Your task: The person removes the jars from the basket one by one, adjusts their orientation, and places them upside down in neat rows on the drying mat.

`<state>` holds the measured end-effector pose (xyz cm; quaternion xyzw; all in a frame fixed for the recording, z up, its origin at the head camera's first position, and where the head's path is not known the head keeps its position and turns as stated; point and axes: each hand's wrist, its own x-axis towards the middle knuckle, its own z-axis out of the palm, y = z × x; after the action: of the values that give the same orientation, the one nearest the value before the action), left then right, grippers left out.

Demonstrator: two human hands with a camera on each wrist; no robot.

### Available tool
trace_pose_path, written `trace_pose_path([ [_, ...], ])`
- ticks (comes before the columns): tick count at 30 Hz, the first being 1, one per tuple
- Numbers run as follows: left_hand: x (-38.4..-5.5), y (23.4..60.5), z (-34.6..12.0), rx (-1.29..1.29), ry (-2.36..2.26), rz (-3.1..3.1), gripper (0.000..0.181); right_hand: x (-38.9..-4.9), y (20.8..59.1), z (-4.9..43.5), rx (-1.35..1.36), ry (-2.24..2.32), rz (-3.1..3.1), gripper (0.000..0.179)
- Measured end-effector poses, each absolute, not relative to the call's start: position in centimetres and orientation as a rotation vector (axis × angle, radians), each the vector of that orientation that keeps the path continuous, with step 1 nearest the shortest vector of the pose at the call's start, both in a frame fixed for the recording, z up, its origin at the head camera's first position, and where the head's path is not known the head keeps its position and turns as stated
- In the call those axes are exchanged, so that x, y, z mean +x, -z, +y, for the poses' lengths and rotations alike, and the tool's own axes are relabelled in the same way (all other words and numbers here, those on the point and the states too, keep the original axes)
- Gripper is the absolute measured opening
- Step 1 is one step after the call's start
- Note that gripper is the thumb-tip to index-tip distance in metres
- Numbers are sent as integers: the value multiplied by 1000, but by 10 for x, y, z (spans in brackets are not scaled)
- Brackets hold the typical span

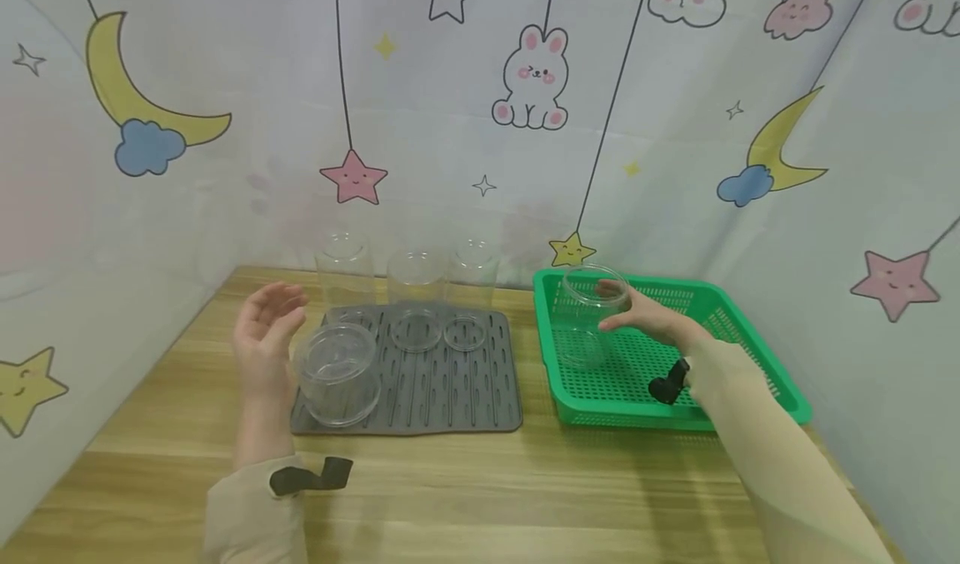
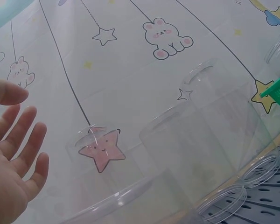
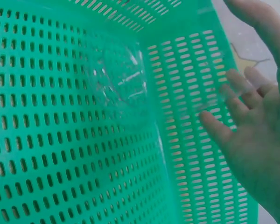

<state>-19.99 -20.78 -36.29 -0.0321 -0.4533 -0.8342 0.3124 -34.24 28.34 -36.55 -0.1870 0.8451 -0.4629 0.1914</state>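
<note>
In the head view my right hand point(image 1: 648, 314) curves around the upper right side of a clear jar point(image 1: 573, 322) standing in the left end of the green basket point(image 1: 675, 414). The thumb is in front and the fingers reach behind the rim. The right wrist view shows the spread fingers point(image 3: 219, 128) and the jar's round base point(image 3: 116, 77) low against the basket wall. My left hand point(image 1: 262, 339) is raised, loosely curled and holding nothing, beside a short, wide clear jar point(image 1: 337, 393) at the grey mat's point(image 1: 442, 406) front left corner.
Three clear jars stand in a row along the mat's back: a left one point(image 1: 345, 285), a middle one point(image 1: 416, 289) and a right one point(image 1: 472, 281). The wooden table point(image 1: 450, 497) meets a patterned cloth point(image 1: 285, 72) behind. The basket's raised rim surrounds the right hand's area.
</note>
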Motion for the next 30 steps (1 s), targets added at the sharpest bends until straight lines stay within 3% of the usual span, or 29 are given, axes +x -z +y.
trace_pose_path([
  [9,-201,362,-204,-117,2182,-1245,35,-335,349,284,-498,1411,2400,83],
  [30,-207,356,-171,-293,2135,-1604,52,-309,299,256,-248,1742,2867,99],
])
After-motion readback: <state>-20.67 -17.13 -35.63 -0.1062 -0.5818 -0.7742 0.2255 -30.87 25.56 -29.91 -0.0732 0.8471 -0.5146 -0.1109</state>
